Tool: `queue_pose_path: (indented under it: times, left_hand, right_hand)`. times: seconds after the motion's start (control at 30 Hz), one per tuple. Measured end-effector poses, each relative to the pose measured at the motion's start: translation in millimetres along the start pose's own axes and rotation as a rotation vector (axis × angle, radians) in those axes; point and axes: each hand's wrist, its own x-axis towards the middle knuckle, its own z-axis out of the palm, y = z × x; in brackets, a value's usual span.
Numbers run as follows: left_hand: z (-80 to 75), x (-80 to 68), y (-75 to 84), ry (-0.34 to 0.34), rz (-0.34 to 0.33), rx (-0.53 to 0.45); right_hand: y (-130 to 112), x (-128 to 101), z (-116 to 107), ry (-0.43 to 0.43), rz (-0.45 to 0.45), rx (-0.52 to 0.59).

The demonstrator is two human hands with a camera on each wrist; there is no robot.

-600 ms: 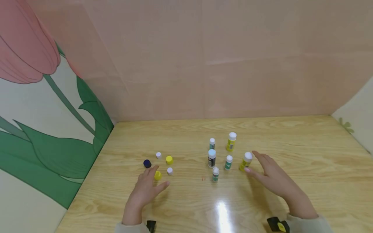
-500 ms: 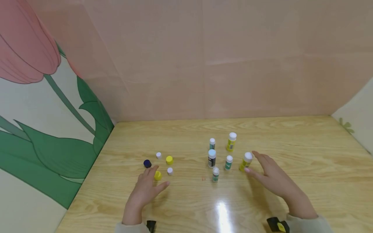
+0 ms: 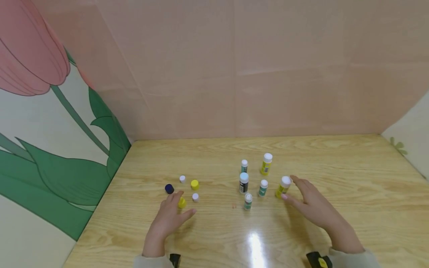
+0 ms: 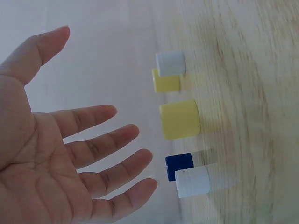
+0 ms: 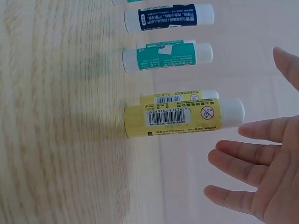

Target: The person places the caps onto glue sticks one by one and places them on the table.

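Observation:
My left hand (image 3: 167,217) hovers with spread fingers at a group of loose glue stick caps on the table. Closest to it are a yellow cap (image 3: 182,203) and a dark blue cap (image 3: 169,188); another yellow cap (image 3: 194,184) and two white caps (image 3: 182,179) lie beyond. On the right, my right hand (image 3: 313,204) has its fingers and thumb apart beside a yellow glue stick (image 3: 283,189) standing upright. In the right wrist view, a fingertip comes right at the white top of that yellow glue stick (image 5: 173,119). Neither hand grips anything.
Left of the right hand stand more upright glue sticks: another yellow one (image 3: 266,165), a black-labelled one (image 3: 243,184) and teal ones (image 3: 248,203). A small orange mark (image 3: 234,205) is on the wooden table (image 3: 214,238). A pink wall covering (image 3: 234,74) rises behind.

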Motion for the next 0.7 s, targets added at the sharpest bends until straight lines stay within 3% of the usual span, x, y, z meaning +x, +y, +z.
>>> queue_pose_path:
  times: [0.7]
  left_hand:
    - [1.1,3.3,-0.8,-0.011,-0.003,0.017]
  right_hand:
    - [2.0,1.0,3.1,0.006,-0.003,0.027]
